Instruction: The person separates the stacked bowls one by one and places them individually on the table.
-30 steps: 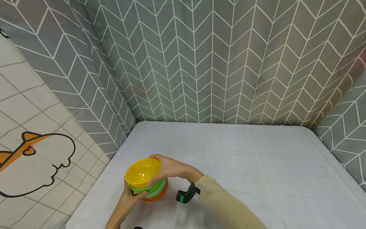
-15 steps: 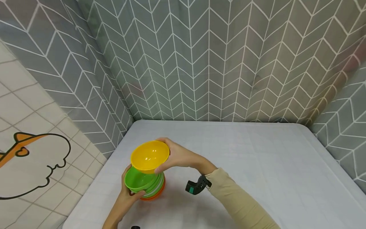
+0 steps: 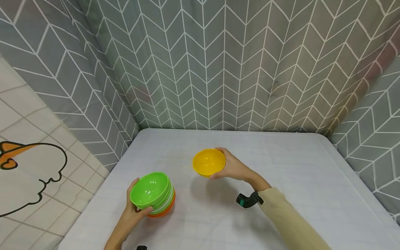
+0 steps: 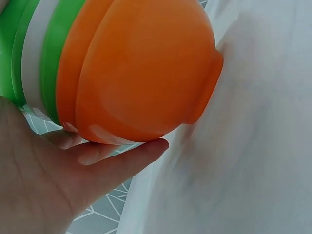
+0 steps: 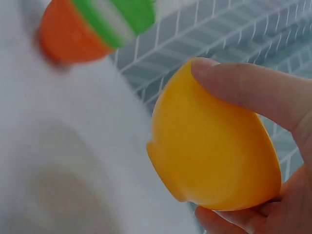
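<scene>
Yellow bowl [image 3: 208, 162], pinched between thumb [image 5: 219, 75] and fingers [image 5: 214, 222] of right hand [image 3: 232, 168], parted only as far as the bowl's width. Held above white table [image 3: 265, 156], apart from it, with a soft shadow below; mouth tipped toward the head camera, foot toward the tabletop. Well apart, on the left, bowl stack [image 3: 153, 194], gripped at the side by left hand [image 3: 132, 208], thumb on the near side and fingers on the far side, spread about as wide as the stack. Leaning over, tilted rather than upright. On top, green bowl [image 3: 149, 189], open toward the head camera; further down, more green, white bowl [image 4: 36, 53] and, lowest, orange bowl [image 4: 146, 68], close to the tabletop. Cannot tell whether touching it. Around right wrist, black strap piece [image 3: 248, 200] with a small green patch; beyond that, beige sleeve [image 3: 290, 218]. At the bottom edge, small black object [image 3: 141, 247], mostly cut off. Behind the table, grey curtain [image 3: 187, 69] with white zigzag lines; at far left, pale checked cloth [image 3: 31, 173] with a cartoon outline, partly orange
</scene>
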A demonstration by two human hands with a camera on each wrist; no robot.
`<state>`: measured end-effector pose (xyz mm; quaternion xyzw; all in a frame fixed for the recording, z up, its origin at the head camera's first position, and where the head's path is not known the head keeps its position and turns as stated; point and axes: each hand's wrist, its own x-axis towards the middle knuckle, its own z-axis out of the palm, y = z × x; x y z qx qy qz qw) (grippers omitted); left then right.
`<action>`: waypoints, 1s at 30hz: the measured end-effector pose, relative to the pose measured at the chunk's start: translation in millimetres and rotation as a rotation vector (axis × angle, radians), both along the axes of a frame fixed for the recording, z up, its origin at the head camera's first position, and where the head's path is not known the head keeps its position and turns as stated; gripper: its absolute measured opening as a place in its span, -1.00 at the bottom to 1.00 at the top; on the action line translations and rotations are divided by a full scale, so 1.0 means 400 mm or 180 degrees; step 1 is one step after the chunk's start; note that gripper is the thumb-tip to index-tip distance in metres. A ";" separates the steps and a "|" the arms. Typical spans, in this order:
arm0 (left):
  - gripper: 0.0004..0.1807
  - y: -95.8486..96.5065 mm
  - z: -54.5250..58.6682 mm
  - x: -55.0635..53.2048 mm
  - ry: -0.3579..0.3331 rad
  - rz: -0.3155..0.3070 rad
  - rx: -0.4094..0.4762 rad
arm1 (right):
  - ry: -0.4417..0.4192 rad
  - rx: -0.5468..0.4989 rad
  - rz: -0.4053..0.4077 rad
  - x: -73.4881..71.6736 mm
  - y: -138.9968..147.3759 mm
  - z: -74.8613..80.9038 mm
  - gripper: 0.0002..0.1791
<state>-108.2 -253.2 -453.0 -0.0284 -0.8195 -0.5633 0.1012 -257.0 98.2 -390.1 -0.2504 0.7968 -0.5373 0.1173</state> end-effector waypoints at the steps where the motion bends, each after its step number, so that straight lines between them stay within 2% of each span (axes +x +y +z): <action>1: 0.14 -0.002 0.002 0.000 -0.0002 -0.0003 -0.0002 | -0.0013 0.0034 -0.0048 -0.004 0.006 -0.018 0.18; 6: 0.13 -0.008 0.005 0.002 -0.0045 -0.0022 0.0049 | -0.0152 0.0186 -0.0346 -0.013 0.028 -0.089 0.18; 11: 0.15 -0.005 0.000 0.001 -0.0074 -0.0029 0.0054 | -0.0204 0.0269 -0.0543 -0.016 0.041 -0.127 0.19; 22: 0.06 0.003 0.008 0.001 -0.0406 0.0004 0.0024 | -0.0295 0.0287 -0.0645 -0.009 0.054 -0.154 0.26; 30: 0.05 0.003 0.006 0.004 -0.0368 0.0006 -0.0002 | -0.0254 0.0290 -0.0647 0.003 0.056 -0.163 0.27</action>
